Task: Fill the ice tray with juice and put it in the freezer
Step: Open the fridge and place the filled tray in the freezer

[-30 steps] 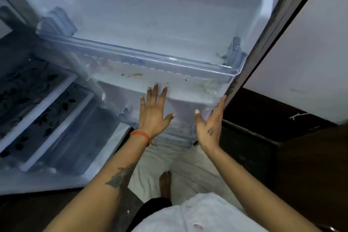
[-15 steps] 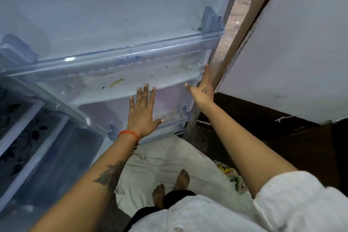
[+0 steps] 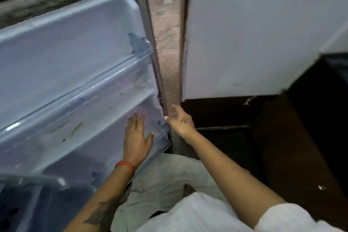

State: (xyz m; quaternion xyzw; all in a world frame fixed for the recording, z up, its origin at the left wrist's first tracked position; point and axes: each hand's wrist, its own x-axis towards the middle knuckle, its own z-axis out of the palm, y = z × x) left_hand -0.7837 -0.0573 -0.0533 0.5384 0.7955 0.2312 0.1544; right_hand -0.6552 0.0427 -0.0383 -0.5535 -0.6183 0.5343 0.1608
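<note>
— Reddish-brown tiled floor point(image 3: 165, 30) shows through the gap between the pale blue-white plastic inner face of the open fridge door point(image 3: 71, 58) and a white wall panel point(image 3: 263, 30) on the far side. Where does that leave the job?

— Near the end, I'd judge. No ice tray and no juice appear anywhere in view, so I can't tell where the tray is; presumably it sits in the freezer, but nothing here shows it.

— And the hands?

— The left hand point(image 3: 137, 135) lies flat against the door liner, fingers straight and together, thumb spread, holding nothing. Just above its fingertips runs the clear plastic door shelf point(image 3: 82, 103), with a few crumbs and a yellowish scrap. The right hand point(image 3: 179, 120) is just beside the left, at the door's grey gasket edge point(image 3: 160, 81), fingers loosely spread with the thumb touching the corner; it grips nothing either.

— What's left, then?

— Probably only closing the door. Under the forearms lies a crumpled pale cloth point(image 3: 169, 175) on the floor.
</note>
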